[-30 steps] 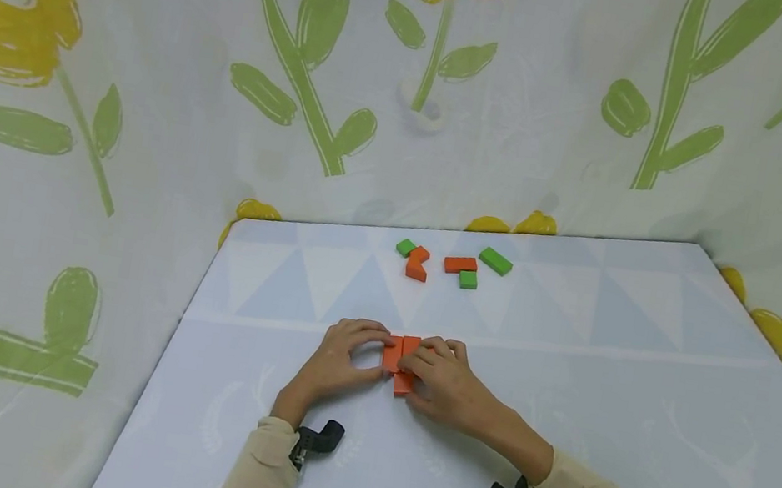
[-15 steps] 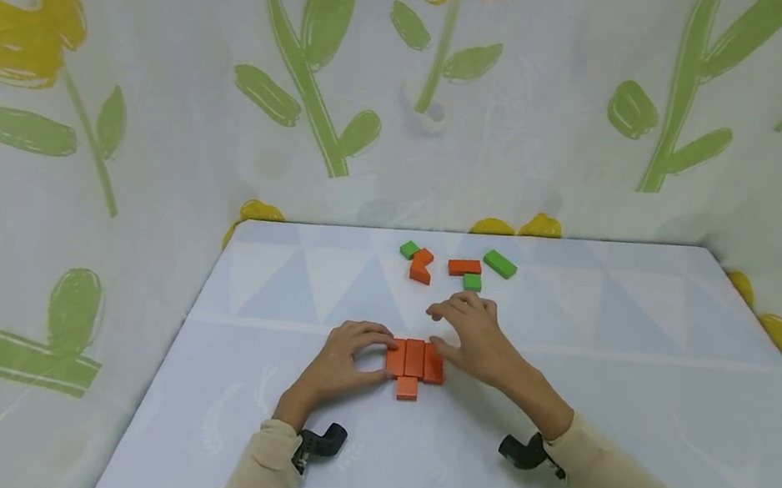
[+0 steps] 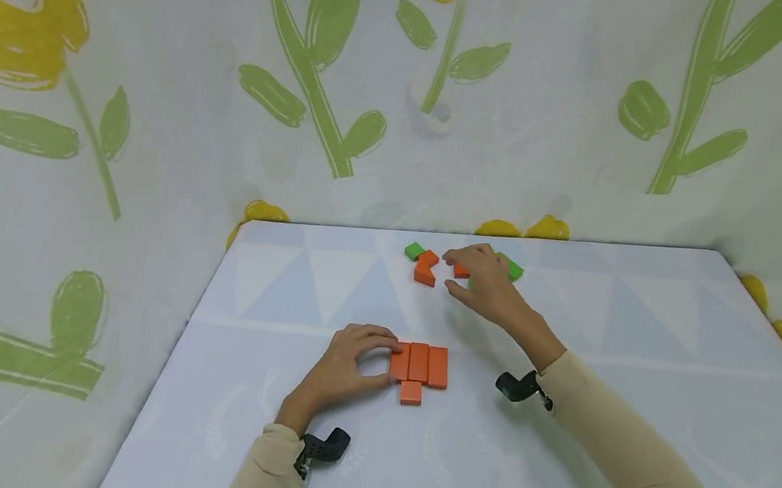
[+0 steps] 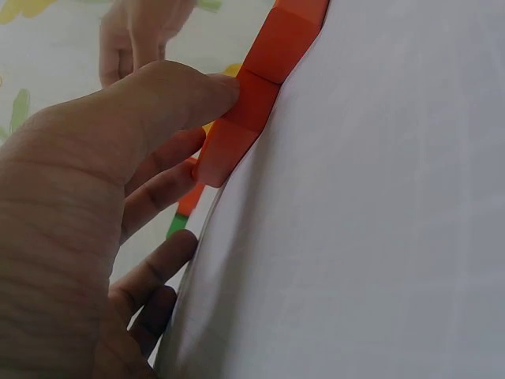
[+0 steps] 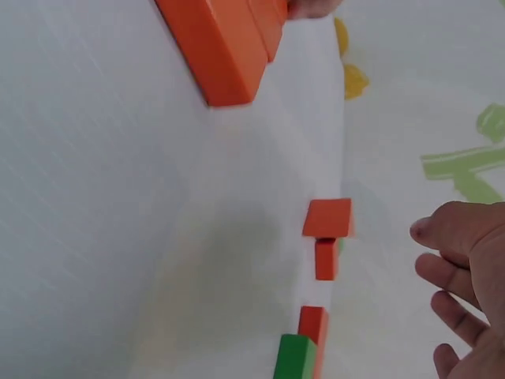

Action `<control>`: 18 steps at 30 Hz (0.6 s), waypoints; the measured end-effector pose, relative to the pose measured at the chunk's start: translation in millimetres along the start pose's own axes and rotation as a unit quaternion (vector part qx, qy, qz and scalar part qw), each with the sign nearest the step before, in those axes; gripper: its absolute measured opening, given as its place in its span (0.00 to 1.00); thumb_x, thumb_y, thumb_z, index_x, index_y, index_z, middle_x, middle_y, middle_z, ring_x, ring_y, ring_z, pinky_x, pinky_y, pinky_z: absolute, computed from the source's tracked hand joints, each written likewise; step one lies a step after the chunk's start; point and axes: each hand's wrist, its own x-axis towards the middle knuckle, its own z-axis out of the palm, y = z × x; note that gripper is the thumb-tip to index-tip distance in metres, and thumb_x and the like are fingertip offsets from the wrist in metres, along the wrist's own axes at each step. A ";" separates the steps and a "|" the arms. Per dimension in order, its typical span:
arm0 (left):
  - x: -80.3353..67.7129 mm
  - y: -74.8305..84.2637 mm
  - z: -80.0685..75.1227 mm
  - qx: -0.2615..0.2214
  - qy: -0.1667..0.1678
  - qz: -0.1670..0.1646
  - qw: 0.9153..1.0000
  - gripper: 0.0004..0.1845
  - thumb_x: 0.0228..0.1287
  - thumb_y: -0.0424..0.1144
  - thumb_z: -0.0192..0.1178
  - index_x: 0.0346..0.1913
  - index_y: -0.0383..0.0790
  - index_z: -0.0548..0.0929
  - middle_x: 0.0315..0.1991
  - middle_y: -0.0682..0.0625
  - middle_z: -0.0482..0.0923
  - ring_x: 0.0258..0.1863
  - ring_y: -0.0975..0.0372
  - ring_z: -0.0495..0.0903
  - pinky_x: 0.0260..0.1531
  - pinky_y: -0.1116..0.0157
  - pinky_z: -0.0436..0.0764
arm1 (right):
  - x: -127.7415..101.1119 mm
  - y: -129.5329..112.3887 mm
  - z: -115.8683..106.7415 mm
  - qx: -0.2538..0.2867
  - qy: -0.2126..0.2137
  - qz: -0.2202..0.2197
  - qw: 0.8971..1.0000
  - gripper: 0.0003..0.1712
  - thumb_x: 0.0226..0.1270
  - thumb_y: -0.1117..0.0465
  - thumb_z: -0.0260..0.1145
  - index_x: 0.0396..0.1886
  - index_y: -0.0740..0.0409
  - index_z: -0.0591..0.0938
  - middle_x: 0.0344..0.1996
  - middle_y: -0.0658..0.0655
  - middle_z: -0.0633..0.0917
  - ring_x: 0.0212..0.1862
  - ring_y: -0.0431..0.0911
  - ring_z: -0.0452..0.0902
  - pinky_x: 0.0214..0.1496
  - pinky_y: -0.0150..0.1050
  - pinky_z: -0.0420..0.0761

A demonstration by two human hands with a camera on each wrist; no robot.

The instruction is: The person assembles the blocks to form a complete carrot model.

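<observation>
- Left hand (image 3: 342, 367) steadies the near cluster: thumb and fingertips curl against the left edge of the orange row (image 3: 420, 363), three orange blocks lying side by side and touching. Left wrist view confirms a thumb tip pressed on a block's end face.
- Small orange block (image 3: 410, 393) lies touching the near side of the row, under its middle piece.
- Right hand (image 3: 480, 278) is out at the far loose pile, fingers spread and relaxed over it, clasping nothing that I can see. Right wrist view shows the fingers slack, apart from the blocks.
- Under or just beside those fingertips: flat orange block (image 3: 461, 271), partly hidden by the hand.
- Far pile also holds a bent orange piece (image 3: 425, 267), a small green block (image 3: 414, 251) to its left, and a long green block (image 3: 513, 270) peeking out on the right of the hand.
- All lies on a pale blue table (image 3: 641, 399); flowered cloth (image 3: 158, 74) hangs behind and at both sides.
- Judged step: fetching another piece for the near orange cluster; pickup not yet made.
- Next move likely calls for pinching the flat orange block by its long edges without knocking the green pieces, then carrying it near while the left hand keeps the row from sliding.
</observation>
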 end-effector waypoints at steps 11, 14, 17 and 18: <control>-11.8 3.6 -2.2 -0.007 -0.009 -0.025 1.000 0.20 0.58 0.51 0.70 0.55 0.60 0.84 0.59 0.61 0.76 0.60 0.61 0.69 0.62 0.48 0.64 | 41.8 20.2 32.4 0.028 -0.048 0.028 0.998 0.25 0.65 0.63 0.70 0.62 0.61 0.79 0.56 0.59 0.82 0.64 0.55 0.63 0.61 0.58 0.59; -8.5 2.7 -1.7 -0.002 -0.005 -0.015 1.000 0.20 0.59 0.52 0.69 0.56 0.61 0.83 0.60 0.62 0.75 0.61 0.62 0.68 0.62 0.49 0.64 | 51.4 25.0 35.8 0.012 -0.066 0.037 0.997 0.27 0.66 0.63 0.69 0.65 0.59 0.77 0.58 0.56 0.81 0.66 0.55 0.62 0.61 0.56 0.57; -3.8 3.0 -1.7 -0.002 -0.002 -0.005 1.000 0.20 0.59 0.51 0.69 0.56 0.60 0.83 0.60 0.61 0.75 0.60 0.62 0.68 0.62 0.50 0.64 | 58.5 28.6 35.4 -0.010 -0.089 0.042 0.995 0.28 0.68 0.63 0.67 0.67 0.56 0.76 0.61 0.56 0.80 0.69 0.55 0.59 0.65 0.58 0.54; -2.3 2.9 -1.5 -0.001 0.001 -0.002 1.000 0.20 0.59 0.52 0.69 0.56 0.60 0.84 0.60 0.61 0.75 0.60 0.62 0.69 0.62 0.49 0.64 | 60.2 29.6 34.7 -0.015 -0.096 0.043 0.994 0.27 0.68 0.63 0.66 0.67 0.56 0.76 0.61 0.56 0.79 0.70 0.56 0.58 0.66 0.59 0.53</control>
